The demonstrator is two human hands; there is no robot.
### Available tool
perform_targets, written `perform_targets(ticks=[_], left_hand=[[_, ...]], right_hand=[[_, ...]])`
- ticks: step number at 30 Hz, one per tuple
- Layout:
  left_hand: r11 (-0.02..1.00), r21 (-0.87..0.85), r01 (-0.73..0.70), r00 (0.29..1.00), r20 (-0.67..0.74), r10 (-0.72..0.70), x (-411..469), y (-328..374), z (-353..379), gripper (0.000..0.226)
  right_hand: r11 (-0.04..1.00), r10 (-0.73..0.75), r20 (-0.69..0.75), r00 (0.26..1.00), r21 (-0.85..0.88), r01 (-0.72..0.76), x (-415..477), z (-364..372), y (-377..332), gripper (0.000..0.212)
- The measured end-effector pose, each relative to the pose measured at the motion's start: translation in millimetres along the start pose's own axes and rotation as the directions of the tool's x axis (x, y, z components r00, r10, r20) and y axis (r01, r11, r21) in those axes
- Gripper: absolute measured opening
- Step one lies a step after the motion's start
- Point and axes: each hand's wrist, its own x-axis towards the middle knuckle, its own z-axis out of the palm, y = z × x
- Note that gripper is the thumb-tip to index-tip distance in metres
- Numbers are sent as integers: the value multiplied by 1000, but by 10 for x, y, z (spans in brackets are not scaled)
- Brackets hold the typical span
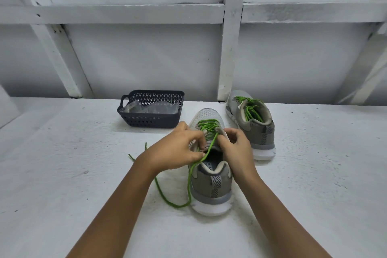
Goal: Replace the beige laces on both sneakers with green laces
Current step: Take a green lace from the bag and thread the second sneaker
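Grey mesh and suede make up two sneakers on one white painted tabletop [83, 174], seen from the single head view. The near sneaker [211, 182] stands at centre frame, heel toward the camera. The far sneaker [257, 130] stands just to its upper right, close to the white beamed wall [146, 65]. Each carries one green lace, so two in all. The far lace [250, 109] is threaded up its shoe, with the ends tucked into the opening.

The near lace [189, 184] crosses the lower eyelets. One loose run drops down the shoe's left side, loops on the tabletop and passes under the left forearm. Two lace tips show left of that wrist.

Two bare hands meet over the near sneaker's tongue. The left hand [178, 148] pinches the near lace between thumb and fingertips. The right hand [236, 148] has its fingers curled tight on the shoe's upper edge beside the lace.

One dark perforated basket [150, 121] sits left of the shoes, holding crumpled clear plastic [150, 109].
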Motion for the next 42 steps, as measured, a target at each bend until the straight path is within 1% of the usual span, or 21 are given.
perform_targets(ticks=[3, 5, 7, 8, 10, 12, 15, 17, 19, 21, 23, 24, 27, 29, 31, 33, 35, 37, 38, 40, 42], left_hand=[[997, 71, -37, 998, -38, 40, 0, 22, 8, 17], [999, 51, -19, 994, -106, 24, 1, 28, 7, 17], [997, -73, 13, 984, -175, -26, 2, 30, -33, 17], [980, -196, 19, 979, -195, -58, -1, 38, -77, 20], [874, -486, -10, 980, -178, -87, -21, 77, -196, 25], [738, -671, -65, 991, -132, -33, -39, 122, -316, 24], [597, -796, -101, 994, -99, 35, -44, 214, -477, 18], [473, -876, -93, 996, -83, 41, -15, 273, -577, 16], [343, -937, -67, 997, -49, 59, 17, 338, -671, 12], [203, -978, -41, 995, -22, 99, 50, 396, -751, 11], [103, -994, -37, 993, -25, 113, 95, 445, -797, 17], [83, -996, -41, 993, -31, 112, 122, 461, -802, 18], [62, -997, -52, 994, -46, 98, 200, 484, -770, 16], [54, -996, -71, 994, -67, 81, 250, 454, -715, 25], [49, -994, -93, 995, -91, 41, 298, 385, -651, 30], [89, -992, -87, 995, -90, -30, 338, 275, -573, 26], [238, -971, -22, 996, -42, -79, 339, 153, -461, 16], [389, -920, 45, 999, 35, -33, 300, 49, -324, 16], [404, -913, 56, 998, 63, 4, 272, -3, -266, 20], [341, -939, 45, 996, 68, 55, 221, -71, -191, 20], [290, -957, 20, 999, 33, 40, 195, -107, -174, 16]], right_hand=[[1000, 0, -2, 1000, 0, 0, -1, -3, 3, 31], [1000, 0, -2, 1000, 6, 0, -1, -9, 4, 32], [1000, -5, -2, 1000, 7, 5, 1, -15, -4, 30], [1000, -13, 1, 1000, -1, 13, 5, -16, -14, 27], [999, -27, 25, 999, -33, 28, 13, -26, -37, 25], [998, -23, 78, 997, -65, 28, 19, -52, -79, 28], [992, -53, 126, 991, -106, 67, 7, -114, -209, 22], [980, -154, 86, 984, -115, 163, -6, -158, -351, 4], [968, -237, 90, 967, -67, 243, -26, -210, -519, 16], [961, -271, 246, 931, 10, 277, -68, -261, -677, 25], [952, -289, 458, 841, 48, 301, -135, -273, -798, 22], [955, -277, 539, 795, 60, 292, -161, -262, -840, 23], [947, -249, 636, 730, 3, 320, -195, -202, -918, 44], [930, -237, 645, 726, -65, 362, -220, -147, -958, 31], [945, -204, 621, 757, -78, 318, -200, -96, -980, 22], [979, -167, 572, 803, 2, 202, -134, -68, -1009, 24], [987, -127, 498, 858, 146, 61, -19, -77, -1056, 26], [965, -81, 419, 904, 261, -34, 128, -106, -1105, 27], [948, -59, 380, 923, 312, -68, 203, -117, -1130, 28], [899, -1, 284, 959, 419, -123, 359, -132, -1178, 29], [855, 47, 203, 978, 498, -144, 495, -133, -1206, 29]])
